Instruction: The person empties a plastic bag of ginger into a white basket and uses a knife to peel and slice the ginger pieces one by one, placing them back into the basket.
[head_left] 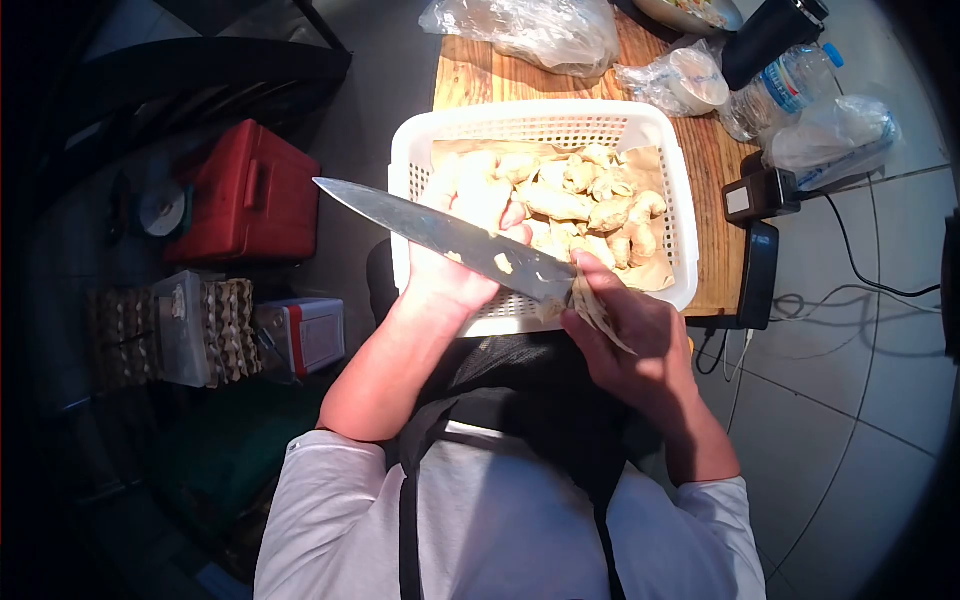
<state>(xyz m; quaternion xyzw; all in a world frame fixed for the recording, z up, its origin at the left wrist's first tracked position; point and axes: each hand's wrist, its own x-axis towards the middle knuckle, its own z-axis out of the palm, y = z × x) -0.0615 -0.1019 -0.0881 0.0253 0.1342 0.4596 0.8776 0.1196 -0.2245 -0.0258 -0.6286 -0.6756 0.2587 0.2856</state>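
Observation:
My right hand (pixel 640 340) is closed around the handle end of a large kitchen knife (pixel 430 226). The blade slants up to the left across my other hand, with small pale scraps stuck to it. Beside the right fingers hangs a pale yellowish, frayed strip (pixel 597 312) that I cannot identify. My left hand (pixel 455 275) is over the left part of a white plastic basket (pixel 682 220), fingers curled. Glare and the blade hide what it holds, if anything. Several knobbly pieces of ginger (pixel 560 203) lie in the basket on brown paper (pixel 655 275).
The basket rests on a wooden table (pixel 712 180). Behind it lie a clear plastic bag (pixel 560 35), a water bottle (pixel 785 90) and a black flask (pixel 770 45). A black adapter (pixel 762 195) with cables sits right. A red cool box (pixel 245 195) and egg trays (pixel 230 330) stand left.

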